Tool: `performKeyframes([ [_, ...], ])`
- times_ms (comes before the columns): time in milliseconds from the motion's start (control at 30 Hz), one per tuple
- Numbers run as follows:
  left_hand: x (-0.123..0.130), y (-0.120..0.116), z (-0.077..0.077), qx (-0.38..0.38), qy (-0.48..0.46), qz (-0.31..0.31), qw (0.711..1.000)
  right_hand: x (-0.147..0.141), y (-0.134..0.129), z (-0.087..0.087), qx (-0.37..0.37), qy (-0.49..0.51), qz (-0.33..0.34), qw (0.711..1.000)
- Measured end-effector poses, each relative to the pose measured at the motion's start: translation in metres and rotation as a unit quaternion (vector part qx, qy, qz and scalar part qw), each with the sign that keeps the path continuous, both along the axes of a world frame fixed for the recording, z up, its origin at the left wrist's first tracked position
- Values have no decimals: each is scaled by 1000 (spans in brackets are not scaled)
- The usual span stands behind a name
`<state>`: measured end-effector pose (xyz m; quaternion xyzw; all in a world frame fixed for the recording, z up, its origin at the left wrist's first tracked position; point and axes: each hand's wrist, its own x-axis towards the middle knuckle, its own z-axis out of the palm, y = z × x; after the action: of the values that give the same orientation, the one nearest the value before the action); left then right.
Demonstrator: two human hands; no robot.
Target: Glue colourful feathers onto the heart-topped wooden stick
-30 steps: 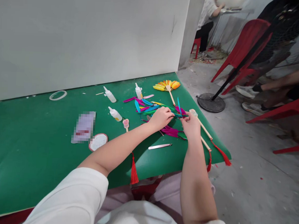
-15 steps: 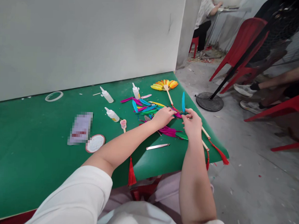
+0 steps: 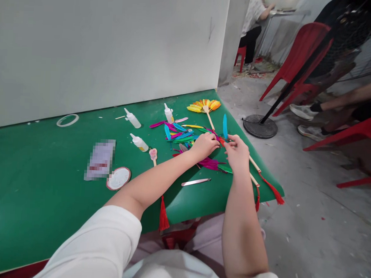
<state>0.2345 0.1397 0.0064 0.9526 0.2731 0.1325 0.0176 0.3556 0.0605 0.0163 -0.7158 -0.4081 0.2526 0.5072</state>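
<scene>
A bright blue feather (image 3: 225, 125) stands upright, pinched between the thumb and fingers of my right hand (image 3: 238, 151). My left hand (image 3: 205, 144) rests over the right part of a loose pile of coloured feathers. Its fingers are curled together, and what they grip, if anything, is hidden. Magenta feathers (image 3: 211, 164) lie below the left hand, next to a green feather (image 3: 225, 168). More blue feathers (image 3: 185, 135) spread out to its left. Just beyond both hands lies a fan of yellow and orange feathers (image 3: 203, 105) with a pale wooden handle.
Several glue bottles (image 3: 139, 142) stand or lie on the green table (image 3: 48, 190). Tweezers (image 3: 196, 182) lie near the front. Fan handles with red tassels (image 3: 272, 188) reach the right edge. A round white lid (image 3: 118, 178) and a tape ring (image 3: 67, 120) are leftward.
My right hand and the blue feather have shifted slightly left. The fingers of my left hand have moved a little to the right over the feathers.
</scene>
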Motion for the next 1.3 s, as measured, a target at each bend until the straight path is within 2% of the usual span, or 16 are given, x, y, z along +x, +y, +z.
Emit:
performKeyframes([
  [200, 6, -1, -1, -1, 8, -16, 1000, 0, 1, 1, -3, 4, 5, 1000],
  [333, 3, 1, 3, -15, -23, 13, 1000, 0, 0, 1, 0, 6, 3, 1000],
  [500, -21, 18, 17, -45, -82, 68, 993, -1, -1, 3, 7, 31, -3, 1000],
  [600, -38, 30, 24, -95, -127, 102, 982, -2, -2, 4, 2, 27, 0, 1000],
  [733, -58, 34, 32, -123, -144, 132, 973, -3, -2, 4, -3, 16, 3, 1000],
  [833, -76, 27, 46, -99, -125, 124, 979, -4, -2, 5, -8, 19, 3, 1000],
  [967, -113, 13, 82, -20, -122, 90, 988, -3, -3, 4, -3, 32, 8, 999],
  [1133, -172, 9, 130, 55, -124, 155, 978, -6, -1, 2, -12, 32, 21, 999],
  [1200, -193, 18, 139, 73, -113, 189, 973, -7, 0, 1, -15, 23, 24, 999],
  [1300, -219, 40, 135, 81, -84, 223, 968, -7, 1, -3, -21, 12, 25, 999],
])
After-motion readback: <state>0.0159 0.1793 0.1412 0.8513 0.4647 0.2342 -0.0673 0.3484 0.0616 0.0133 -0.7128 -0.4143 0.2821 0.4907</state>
